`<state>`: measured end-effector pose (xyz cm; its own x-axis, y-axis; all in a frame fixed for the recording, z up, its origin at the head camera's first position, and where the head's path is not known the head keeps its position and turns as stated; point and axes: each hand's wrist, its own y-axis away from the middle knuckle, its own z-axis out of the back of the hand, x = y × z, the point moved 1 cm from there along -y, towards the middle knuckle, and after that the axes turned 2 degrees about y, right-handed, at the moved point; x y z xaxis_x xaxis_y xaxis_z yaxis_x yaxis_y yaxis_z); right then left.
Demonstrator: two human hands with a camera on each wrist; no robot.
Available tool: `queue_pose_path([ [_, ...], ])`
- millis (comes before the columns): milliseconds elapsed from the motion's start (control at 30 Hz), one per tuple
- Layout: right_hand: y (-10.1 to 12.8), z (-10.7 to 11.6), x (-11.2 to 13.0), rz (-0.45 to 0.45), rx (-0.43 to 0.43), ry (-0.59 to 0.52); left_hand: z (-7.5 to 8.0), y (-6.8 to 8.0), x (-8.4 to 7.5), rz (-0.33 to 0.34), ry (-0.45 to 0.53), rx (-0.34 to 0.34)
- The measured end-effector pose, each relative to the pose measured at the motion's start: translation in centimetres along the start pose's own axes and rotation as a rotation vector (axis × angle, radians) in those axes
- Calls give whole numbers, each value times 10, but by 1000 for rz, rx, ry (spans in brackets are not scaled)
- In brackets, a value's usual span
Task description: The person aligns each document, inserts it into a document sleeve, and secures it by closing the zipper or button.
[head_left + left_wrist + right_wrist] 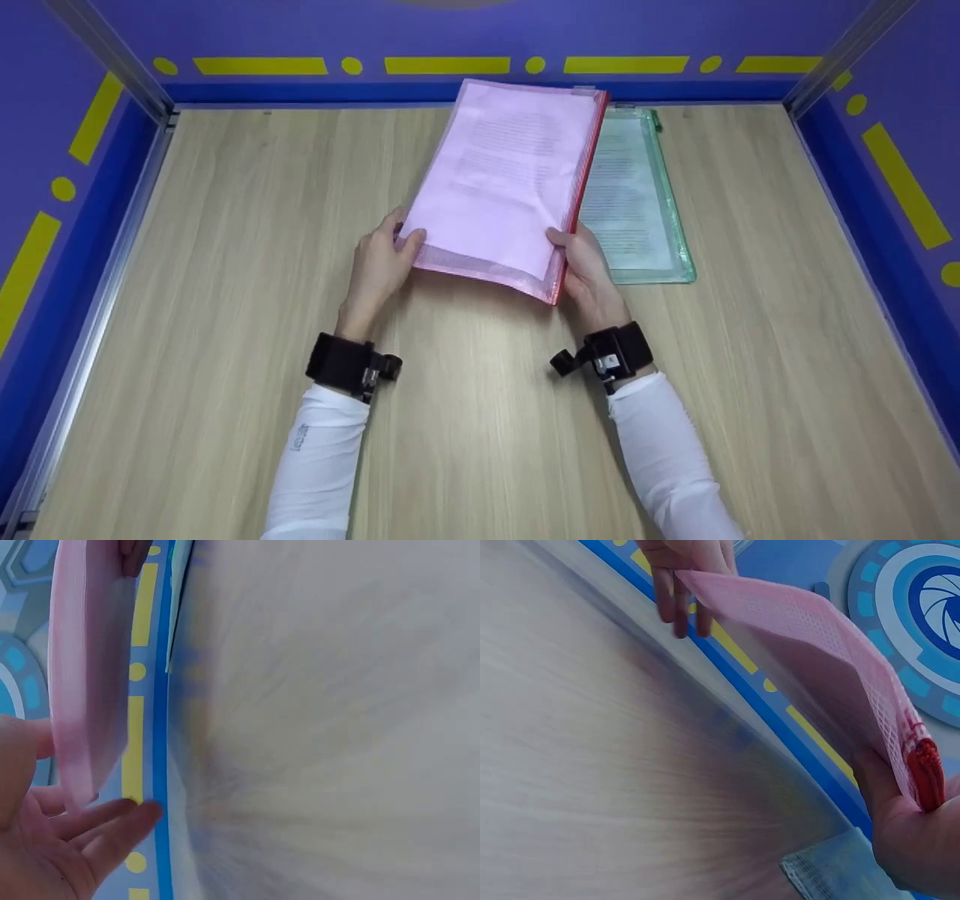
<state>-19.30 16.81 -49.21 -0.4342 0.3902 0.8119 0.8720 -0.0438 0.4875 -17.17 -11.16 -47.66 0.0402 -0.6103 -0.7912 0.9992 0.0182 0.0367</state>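
Note:
Both hands hold up a pink mesh zipper pouch point(502, 180) with printed paper inside, tilted above the table. My left hand point(381, 259) pinches its near left corner, thumb on top and fingers beneath. On the near right side my right hand point(589, 266) grips the edge with the red zipper point(926, 774), thumb over the front face. In the left wrist view the pouch point(90, 675) appears edge-on between thumb and fingers. A green mesh zipper pouch point(637, 195), also with printed paper, lies flat on the table, partly hidden behind the pink one.
The wood-grain table point(247, 247) is bordered by purple and blue walls point(630, 30) with yellow markings at the back and both sides. A metal rail point(97, 292) runs along the left edge. Each wrist wears a black strap with a small camera point(388, 367).

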Motion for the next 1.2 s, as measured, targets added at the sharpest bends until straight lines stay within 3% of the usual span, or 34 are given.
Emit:
queue_pose_path([
  [167, 3, 2, 3, 0, 70, 46, 3, -6, 2, 107, 78, 54],
  [267, 4, 3, 3, -8, 105, 66, 1, -7, 3, 138, 136, 97],
  [467, 7, 4, 7, 5, 139, 77, 0, -6, -2, 129, 383, 140],
  [633, 11, 2, 11, 23, 139, 118, -2, -3, -6, 120, 510, 93],
  [933, 23, -3, 20, 73, 207, 381, 1, 0, 2, 139, 566, 5],
  [1067, 24, -1, 19, 81, 260, 515, 6, 3, 8, 161, 584, 8],
  [1200, 24, -1, 16, 136, 272, 721, 12, 5, 14, 136, 521, 19],
])
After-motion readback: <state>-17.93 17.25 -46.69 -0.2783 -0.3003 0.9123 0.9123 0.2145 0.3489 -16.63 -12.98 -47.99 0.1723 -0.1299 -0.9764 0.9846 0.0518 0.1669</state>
